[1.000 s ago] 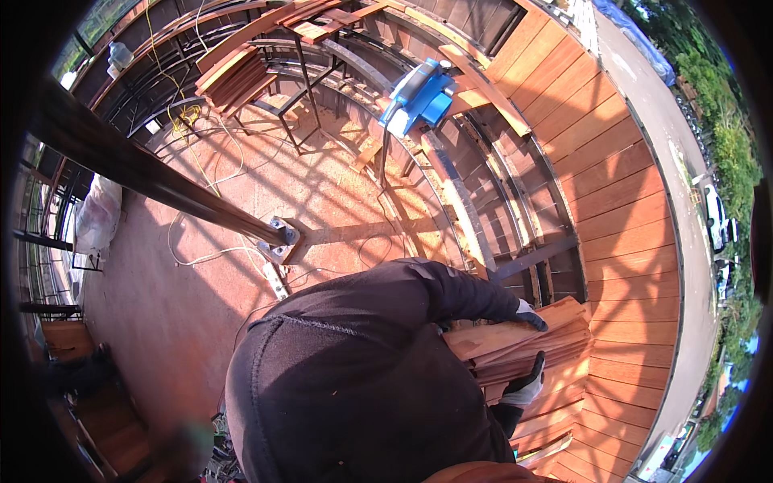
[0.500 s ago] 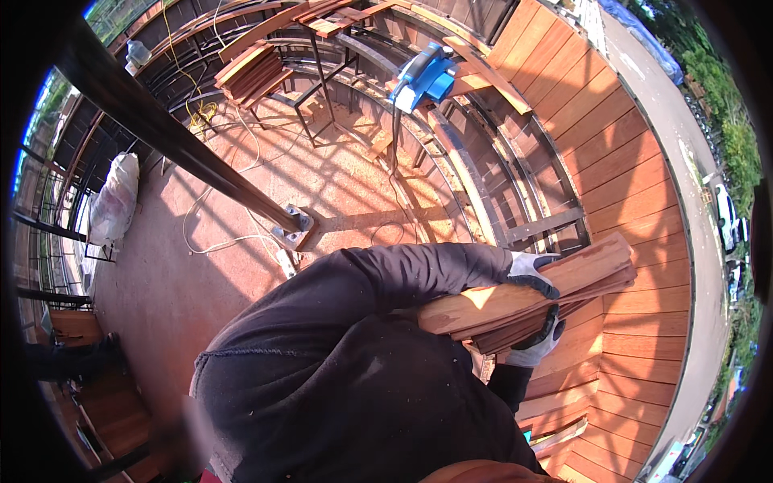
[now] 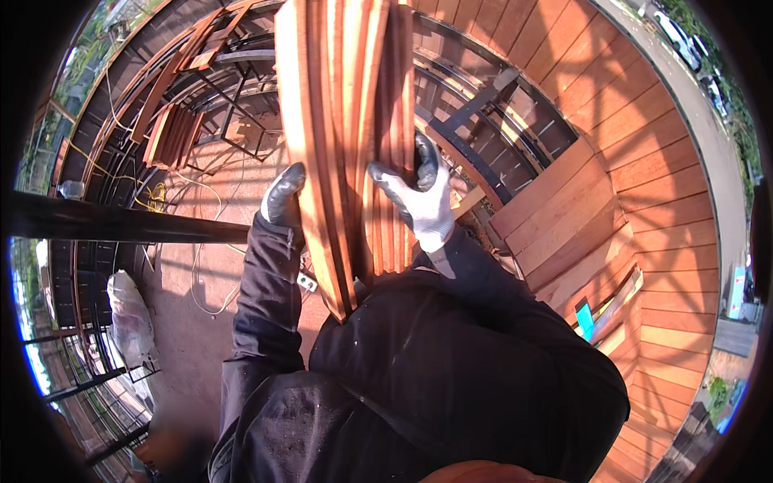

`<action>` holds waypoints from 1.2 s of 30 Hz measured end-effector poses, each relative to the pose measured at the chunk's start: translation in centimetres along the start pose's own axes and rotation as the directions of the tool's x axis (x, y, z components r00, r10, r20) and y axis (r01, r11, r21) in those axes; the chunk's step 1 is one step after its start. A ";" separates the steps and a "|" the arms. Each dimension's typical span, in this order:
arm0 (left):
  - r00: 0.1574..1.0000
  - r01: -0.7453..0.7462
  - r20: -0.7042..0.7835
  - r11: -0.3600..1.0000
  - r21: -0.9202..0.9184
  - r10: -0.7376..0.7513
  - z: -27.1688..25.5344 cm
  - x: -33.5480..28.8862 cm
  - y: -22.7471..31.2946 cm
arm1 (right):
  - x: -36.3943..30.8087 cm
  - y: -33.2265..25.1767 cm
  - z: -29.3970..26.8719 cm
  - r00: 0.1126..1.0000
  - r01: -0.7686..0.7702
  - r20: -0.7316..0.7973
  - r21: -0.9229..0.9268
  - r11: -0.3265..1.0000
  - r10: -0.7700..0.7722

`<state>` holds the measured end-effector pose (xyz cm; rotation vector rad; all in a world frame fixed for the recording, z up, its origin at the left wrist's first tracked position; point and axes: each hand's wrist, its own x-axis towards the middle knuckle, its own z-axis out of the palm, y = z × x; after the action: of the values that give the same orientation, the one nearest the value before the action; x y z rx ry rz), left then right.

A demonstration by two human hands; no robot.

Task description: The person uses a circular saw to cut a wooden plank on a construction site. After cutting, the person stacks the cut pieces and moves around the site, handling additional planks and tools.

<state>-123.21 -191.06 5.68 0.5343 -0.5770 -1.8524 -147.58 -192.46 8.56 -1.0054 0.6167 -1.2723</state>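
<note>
A thick bundle of reddish-brown wooden boards (image 3: 338,121) stands lengthwise in front of my chest, its far end cut off by the top of the view. Against the bundle's left side presses my left hand (image 3: 283,195), in a white glove with dark fingertips. On the right, my gloved right hand (image 3: 423,197) grips the bundle, its thumb across the near face and its fingers curled round the right edge. Several narrow board edges lie side by side between the hands. The boards' lower ends reach my dark jacket.
Curved wooden decking (image 3: 660,169) runs along the right, beside open metal framing (image 3: 471,113). A dark steel post (image 3: 129,219) crosses at left. Farther off are a stack of boards (image 3: 173,137), a yellow cord (image 3: 153,197) and a white sack (image 3: 131,322). A blurred shape is at lower left.
The boards have swung from pointing right to standing lengthwise before me, with both hands still on them. My view has turned, and the blue power tool no longer shows.
</note>
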 end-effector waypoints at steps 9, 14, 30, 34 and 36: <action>0.749 -0.403 -0.414 0.851 0.337 0.518 -17.6 -24.4 7.5 | -4.2 9.8 16.1 0.994 0.031 0.106 -0.108 0.994 -0.020; 0.790 -0.480 -0.359 0.865 0.144 0.498 -19.8 -32.7 6.5 | -5.9 15.3 23.8 0.927 -0.336 0.338 0.559 0.758 0.161; 0.822 -0.417 -0.497 0.889 -0.191 0.278 -15.4 -39.3 1.2 | -11.7 32.9 26.5 0.442 -0.896 0.617 0.285 0.340 0.651; 0.718 -0.546 -0.599 0.821 -0.168 0.355 -19.5 -43.8 -4.0 | -14.4 34.3 28.9 0.360 -0.923 0.545 0.094 0.372 0.757; 0.599 -0.654 -0.678 0.748 -0.108 0.426 -21.5 -46.2 -7.2 | -15.9 34.7 29.7 0.299 -0.923 0.540 -0.047 0.382 0.787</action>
<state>-100.23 -148.27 -11.44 0.5959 0.0615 -1.0338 -109.26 -169.75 -10.34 -0.5173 0.4420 -0.0495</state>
